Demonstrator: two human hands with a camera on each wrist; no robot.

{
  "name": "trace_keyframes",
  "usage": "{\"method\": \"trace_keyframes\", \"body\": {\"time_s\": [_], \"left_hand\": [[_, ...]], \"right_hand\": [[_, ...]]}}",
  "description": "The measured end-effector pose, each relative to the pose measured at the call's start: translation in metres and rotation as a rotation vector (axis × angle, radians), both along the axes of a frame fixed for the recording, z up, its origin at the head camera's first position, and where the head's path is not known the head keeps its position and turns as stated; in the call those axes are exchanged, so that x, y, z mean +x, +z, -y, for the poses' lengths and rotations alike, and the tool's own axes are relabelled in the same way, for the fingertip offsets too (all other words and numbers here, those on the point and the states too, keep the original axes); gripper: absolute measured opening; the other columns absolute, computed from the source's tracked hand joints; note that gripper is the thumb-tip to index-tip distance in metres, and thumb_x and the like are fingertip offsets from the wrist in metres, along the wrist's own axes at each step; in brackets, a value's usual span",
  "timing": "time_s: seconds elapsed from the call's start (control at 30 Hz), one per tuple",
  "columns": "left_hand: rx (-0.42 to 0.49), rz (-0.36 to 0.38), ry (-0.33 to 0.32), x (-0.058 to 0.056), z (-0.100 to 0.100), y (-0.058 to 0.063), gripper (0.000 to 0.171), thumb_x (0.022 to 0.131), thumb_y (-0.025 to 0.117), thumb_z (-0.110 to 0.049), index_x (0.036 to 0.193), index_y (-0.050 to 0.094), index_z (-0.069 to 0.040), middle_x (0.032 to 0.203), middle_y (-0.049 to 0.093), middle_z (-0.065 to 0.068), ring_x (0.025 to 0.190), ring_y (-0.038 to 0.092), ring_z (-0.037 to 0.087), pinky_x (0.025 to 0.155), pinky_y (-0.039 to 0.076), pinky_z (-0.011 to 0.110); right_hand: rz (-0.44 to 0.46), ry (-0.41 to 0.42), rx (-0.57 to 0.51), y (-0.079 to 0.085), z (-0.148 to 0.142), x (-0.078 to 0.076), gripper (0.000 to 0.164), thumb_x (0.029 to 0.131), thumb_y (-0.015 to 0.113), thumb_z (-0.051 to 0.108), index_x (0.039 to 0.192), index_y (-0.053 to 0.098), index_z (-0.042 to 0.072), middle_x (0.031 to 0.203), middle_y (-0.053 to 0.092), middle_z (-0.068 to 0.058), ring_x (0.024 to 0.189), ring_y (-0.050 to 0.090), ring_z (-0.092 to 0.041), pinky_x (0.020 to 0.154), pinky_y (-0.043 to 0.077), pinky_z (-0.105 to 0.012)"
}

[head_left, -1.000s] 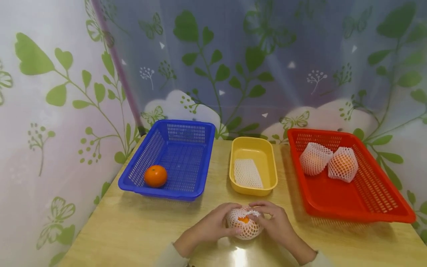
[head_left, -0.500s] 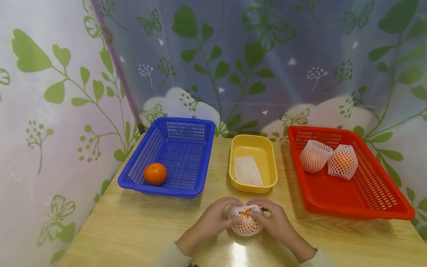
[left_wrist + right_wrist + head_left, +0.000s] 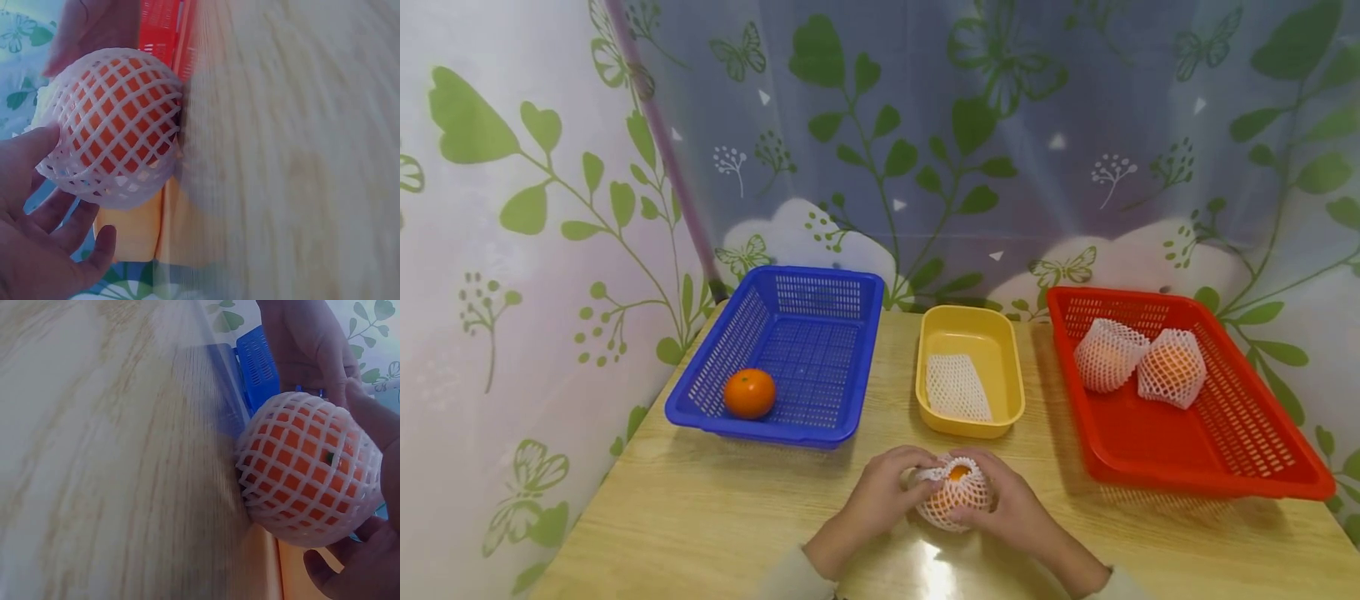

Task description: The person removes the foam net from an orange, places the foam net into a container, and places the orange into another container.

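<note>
An orange (image 3: 959, 472) in a white foam net (image 3: 953, 505) sits on the table between both hands. The net's gathered opening faces up, leaving a small patch of bare peel. My left hand (image 3: 880, 493) pinches the net's edge with thumb and fingertips on the left side. Curled round the right side, my right hand (image 3: 1013, 505) holds the netted fruit, its thumb low on the near face. In the left wrist view the net (image 3: 119, 125) stretches over the peel. A green stem spot (image 3: 331, 457) shows through the mesh in the right wrist view.
A blue basket (image 3: 808, 433) with one bare orange (image 3: 749, 394) stands at left. Behind the hands, a yellow tub (image 3: 970, 429) contains a flat foam net (image 3: 957, 387). The red basket (image 3: 1195, 479) at right holds two netted fruits (image 3: 1171, 367). A patterned curtain hangs behind.
The right hand's thumb has gone from the net's opening down to the fruit's near side. The left thumb has risen to the net's edge, and the opening has become rounder.
</note>
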State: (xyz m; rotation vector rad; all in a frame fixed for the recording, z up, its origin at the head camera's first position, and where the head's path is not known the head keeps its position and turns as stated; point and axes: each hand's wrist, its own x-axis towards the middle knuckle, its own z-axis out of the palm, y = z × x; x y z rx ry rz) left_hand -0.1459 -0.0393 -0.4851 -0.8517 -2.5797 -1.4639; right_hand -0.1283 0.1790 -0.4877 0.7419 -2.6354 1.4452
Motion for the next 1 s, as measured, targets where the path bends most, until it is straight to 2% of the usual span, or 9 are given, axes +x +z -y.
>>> {"method": "trace_keyframes", "body": {"time_s": [0.13, 0.37, 0.7, 0.87, 1.0], "left_hand": [[-0.021, 0.03, -0.003, 0.0001, -0.0004, 0.0002, 0.029, 0.089, 0.072, -0.027, 0.114, 0.069, -0.013, 0.116, 0.067, -0.001, 0.111, 0.061, 0.016, 0.099, 0.047, 0.034], [-0.059, 0.066, -0.046, 0.0011, 0.0005, 0.0015, 0.041, 0.093, 0.065, -0.037, 0.127, 0.06, -0.015, 0.129, 0.06, 0.001, 0.119, 0.056, 0.02, 0.101, 0.046, 0.039], [-0.067, 0.112, -0.073, 0.0011, -0.0009, 0.0004, 0.052, 0.093, 0.063, -0.042, 0.136, 0.053, -0.016, 0.136, 0.054, 0.004, 0.122, 0.053, 0.021, 0.101, 0.046, 0.041], [-0.086, 0.153, -0.086, 0.0004, -0.0015, -0.002, 0.056, 0.09, 0.068, -0.038, 0.139, 0.049, -0.018, 0.138, 0.052, 0.002, 0.123, 0.051, 0.02, 0.102, 0.045, 0.041], [-0.092, 0.168, -0.084, 0.0001, -0.0017, -0.0024, 0.057, 0.09, 0.068, -0.038, 0.14, 0.048, -0.017, 0.139, 0.051, 0.003, 0.124, 0.051, 0.021, 0.103, 0.044, 0.042]], "right_hand": [[-0.007, -0.016, 0.021, -0.001, 0.0008, -0.0005, 0.064, 0.076, 0.083, 0.031, 0.13, 0.055, 0.012, 0.129, 0.058, -0.004, 0.112, 0.057, -0.023, 0.089, 0.051, -0.031], [0.042, -0.06, 0.021, -0.0018, 0.0003, -0.0012, 0.061, 0.078, 0.082, 0.032, 0.129, 0.055, 0.013, 0.124, 0.059, -0.002, 0.106, 0.058, -0.017, 0.085, 0.053, -0.029], [-0.081, -0.088, 0.008, -0.0014, -0.003, -0.0021, 0.044, 0.084, 0.077, 0.02, 0.125, 0.062, 0.013, 0.126, 0.063, -0.003, 0.115, 0.058, -0.023, 0.093, 0.051, -0.038], [-0.001, -0.069, -0.022, -0.0002, -0.0054, -0.0036, 0.046, 0.085, 0.075, 0.021, 0.127, 0.059, 0.012, 0.124, 0.063, -0.004, 0.11, 0.059, -0.019, 0.087, 0.052, -0.03], [0.071, -0.062, -0.027, 0.0011, -0.0062, -0.0042, 0.05, 0.085, 0.075, 0.024, 0.129, 0.057, 0.01, 0.121, 0.063, -0.005, 0.108, 0.06, -0.018, 0.085, 0.053, -0.029]]}}
